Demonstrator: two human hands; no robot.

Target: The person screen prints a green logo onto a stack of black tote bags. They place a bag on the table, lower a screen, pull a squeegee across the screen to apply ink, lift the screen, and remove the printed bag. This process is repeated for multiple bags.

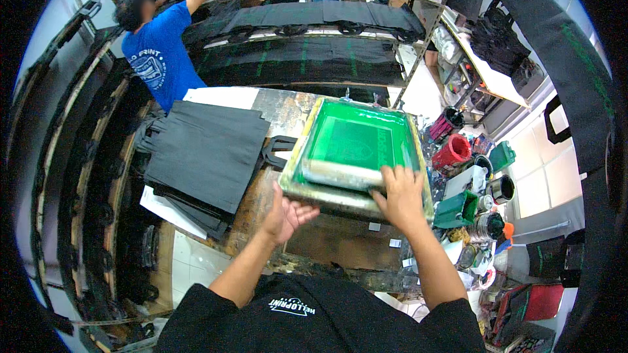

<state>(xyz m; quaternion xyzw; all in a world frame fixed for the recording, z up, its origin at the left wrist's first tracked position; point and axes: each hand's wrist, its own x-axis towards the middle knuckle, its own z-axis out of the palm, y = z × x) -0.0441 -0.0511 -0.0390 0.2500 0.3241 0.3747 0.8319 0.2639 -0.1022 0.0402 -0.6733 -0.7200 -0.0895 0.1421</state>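
My right hand (400,197) grips the right end of a long, pale squeegee (340,175). The squeegee lies across the near part of a screen-printing frame (302,136). Bright green ink (356,114) covers the mesh, where a rectangular design shows through. At the frame's near left corner is my left hand (288,216), palm turned up and fingers spread, holding nothing. Whether its fingertips touch the frame's edge I cannot tell. Left of the frame lies a stack of flat black bags (203,157), with a loop handle (281,149) sticking out toward the frame.
Ink pots crowd the table's right side, among them a red tub (453,151) and a green container (456,210). Racks (301,59) draped with black bags stand behind and to the left. A person in a blue shirt (163,52) reaches up at the far left rack.
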